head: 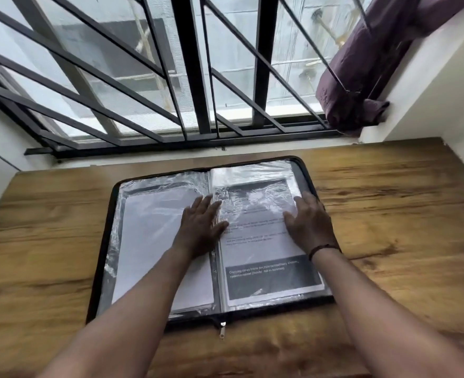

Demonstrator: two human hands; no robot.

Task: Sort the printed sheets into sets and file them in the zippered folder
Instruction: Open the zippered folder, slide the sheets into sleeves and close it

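Zippered folder (104, 268) lies wide open in the middle of the wooden table (389, 214), spine running away from me, and I count two clear plastic sleeves showing, one on each half. In the left sleeve (149, 241) I see one blank white sheet face. In the right sleeve (263, 241) I see one printed sheet (271, 279) with dark blocks top and bottom and lines of text too blurred to read. One zipper pull (222, 329) hangs off the near edge onto the wood. Two hands are on it. My left hand (198, 230) lies flat across the spine, fingers spread, palm down, holding nothing. My right hand (311, 225) presses flat on the right sleeve's outer edge, fingers apart, also gripping nothing, with one dark band (324, 248) on that wrist. Beyond the table, one barred window (170, 77), and one purple curtain (362, 72) bunched at its right corner.
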